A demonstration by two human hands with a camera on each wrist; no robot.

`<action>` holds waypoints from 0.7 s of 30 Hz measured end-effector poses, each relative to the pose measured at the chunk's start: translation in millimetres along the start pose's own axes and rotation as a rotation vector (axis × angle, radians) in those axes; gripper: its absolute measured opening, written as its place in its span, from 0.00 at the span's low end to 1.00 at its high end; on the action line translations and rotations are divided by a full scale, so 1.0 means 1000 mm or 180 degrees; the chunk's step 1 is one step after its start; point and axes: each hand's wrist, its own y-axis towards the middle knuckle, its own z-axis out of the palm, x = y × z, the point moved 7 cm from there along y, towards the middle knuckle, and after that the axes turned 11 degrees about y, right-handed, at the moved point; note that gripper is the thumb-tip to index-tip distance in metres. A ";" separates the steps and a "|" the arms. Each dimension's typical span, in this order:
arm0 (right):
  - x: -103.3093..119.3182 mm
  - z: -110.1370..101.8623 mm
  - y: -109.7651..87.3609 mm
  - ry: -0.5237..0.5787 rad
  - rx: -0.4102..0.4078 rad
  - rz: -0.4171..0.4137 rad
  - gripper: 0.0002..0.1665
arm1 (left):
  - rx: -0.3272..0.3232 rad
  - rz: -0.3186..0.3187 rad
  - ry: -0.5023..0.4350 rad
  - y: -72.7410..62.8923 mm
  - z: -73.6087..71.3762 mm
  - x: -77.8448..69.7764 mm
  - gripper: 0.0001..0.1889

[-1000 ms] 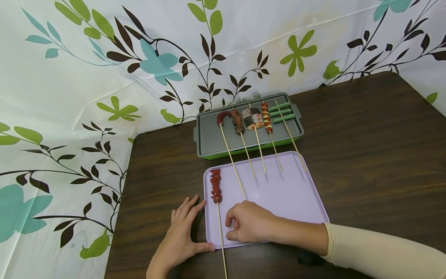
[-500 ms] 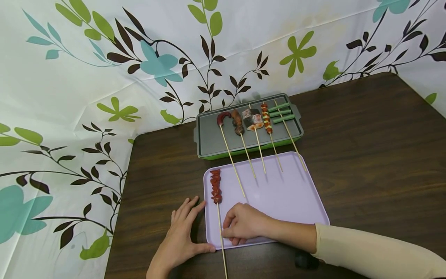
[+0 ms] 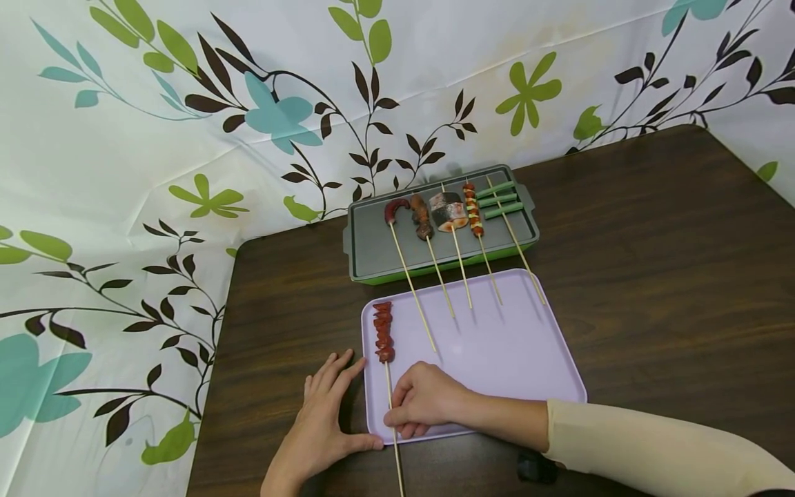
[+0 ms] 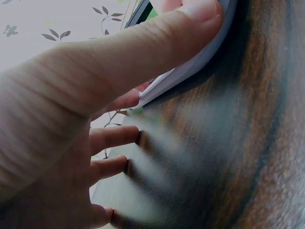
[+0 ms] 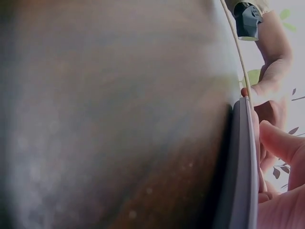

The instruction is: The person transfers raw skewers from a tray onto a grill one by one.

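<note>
A skewer of red meat-like pieces (image 3: 384, 333) lies along the left side of the lilac tray (image 3: 509, 352), its bare stick running past the near rim. My right hand (image 3: 428, 399) pinches this stick near the tray's front edge, with the thumb tip across it and the other fingers curled. My left hand (image 3: 323, 414) rests spread at the tray's left front corner. Its index fingertip touches the left rim and its thumb (image 4: 190, 19) lies at the near corner. In the left wrist view the other fingertips press on the table.
Behind the tray stands a green-sided grill (image 3: 366, 241) with a grey top. Several skewers lie on it, including a curled tentacle-like piece (image 3: 394, 209) and green stalks (image 3: 499, 200); their sticks reach over the tray. A patterned cloth (image 3: 435, 41) hangs behind the dark wooden table (image 3: 652, 276).
My right hand has moved left across the tray's front to the red skewer's stick and now has its thumb on it. The left hand has stayed in place.
</note>
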 end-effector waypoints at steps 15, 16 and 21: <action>-0.003 0.000 0.000 -0.0001 0.0009 -0.0019 0.08 | -0.0018 0.0017 0.0002 -0.001 0.000 -0.001 0.61; -0.004 0.000 0.000 0.0007 0.0014 -0.0022 0.08 | -0.0026 0.0022 0.0003 -0.001 0.000 -0.001 0.61; -0.005 -0.001 0.001 0.0034 0.0039 -0.0037 0.08 | -0.0071 0.0038 0.0009 -0.001 -0.001 -0.001 0.61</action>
